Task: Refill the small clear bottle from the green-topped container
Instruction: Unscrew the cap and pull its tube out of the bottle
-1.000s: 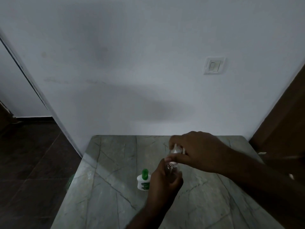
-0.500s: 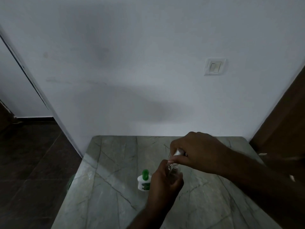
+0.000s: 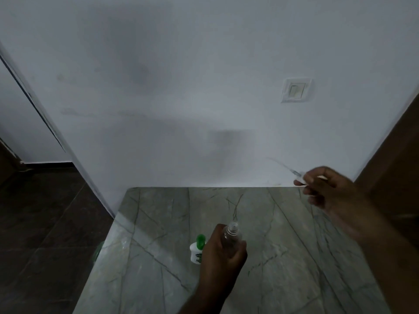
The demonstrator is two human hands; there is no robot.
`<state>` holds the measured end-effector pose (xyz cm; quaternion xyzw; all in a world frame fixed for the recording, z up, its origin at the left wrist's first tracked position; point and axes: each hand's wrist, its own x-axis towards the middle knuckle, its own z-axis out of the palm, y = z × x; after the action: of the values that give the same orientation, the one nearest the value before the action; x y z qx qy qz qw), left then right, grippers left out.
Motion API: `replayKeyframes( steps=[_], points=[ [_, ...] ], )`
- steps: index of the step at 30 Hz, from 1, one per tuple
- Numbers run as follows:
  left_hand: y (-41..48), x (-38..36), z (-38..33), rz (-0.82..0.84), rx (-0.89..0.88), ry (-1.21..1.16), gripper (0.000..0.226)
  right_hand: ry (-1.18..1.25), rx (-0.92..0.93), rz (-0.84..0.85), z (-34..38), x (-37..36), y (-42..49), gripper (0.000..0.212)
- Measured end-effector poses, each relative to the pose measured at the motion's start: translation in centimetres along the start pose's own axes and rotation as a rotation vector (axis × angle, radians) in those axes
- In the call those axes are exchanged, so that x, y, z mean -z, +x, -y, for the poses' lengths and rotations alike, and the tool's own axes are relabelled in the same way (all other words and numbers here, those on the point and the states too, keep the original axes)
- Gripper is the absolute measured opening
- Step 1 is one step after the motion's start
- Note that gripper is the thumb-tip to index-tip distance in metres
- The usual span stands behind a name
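My left hand (image 3: 223,252) grips the small clear bottle (image 3: 231,232) upright on the marble table (image 3: 283,257); its threaded neck is uncovered. Just left of that hand stands the white container with the green top (image 3: 197,248). My right hand (image 3: 326,189) is raised over the table's far right corner and pinches the bottle's spray cap (image 3: 300,175), whose thin clear dip tube (image 3: 280,164) points up and to the left. The bottle's lower part is hidden by my fingers.
The table stands against a white wall with a light switch (image 3: 295,90). A dark wooden door (image 3: 394,155) is at the right. Dark tiled floor (image 3: 40,223) lies to the left of the table edge.
My right hand has lifted the spray cap with its tube out of the bottle and carried it up and to the right. My left hand kept holding the bottle in place.
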<state>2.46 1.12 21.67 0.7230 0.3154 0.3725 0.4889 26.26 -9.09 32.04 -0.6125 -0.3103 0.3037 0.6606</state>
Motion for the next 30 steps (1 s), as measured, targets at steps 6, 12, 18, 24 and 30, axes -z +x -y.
replayKeyframes(
  steps=[6,12,18,24,30],
  points=[
    [-0.1,0.1,1.3,-0.027,0.025,-0.032,0.024,0.761,-0.425,-0.371,-16.8,1.1,1.2,0.018],
    [-0.7,0.7,4.2,-0.014,0.065,0.080,0.026,0.704,-0.679,-0.504,-28.6,0.9,1.2,0.016],
    [-0.9,0.3,4.5,-0.030,0.039,0.098,0.027,0.548,-0.678,-0.475,-33.2,0.2,1.9,0.018],
    [-0.6,-0.3,4.7,-0.058,-0.008,0.106,0.056,-0.422,-0.516,-0.371,-33.6,-0.5,2.6,0.028],
    [-1.6,0.0,6.7,-0.052,-0.008,0.141,0.032,-0.846,-0.390,-0.302,-36.5,-0.2,2.9,0.016]
  ],
)
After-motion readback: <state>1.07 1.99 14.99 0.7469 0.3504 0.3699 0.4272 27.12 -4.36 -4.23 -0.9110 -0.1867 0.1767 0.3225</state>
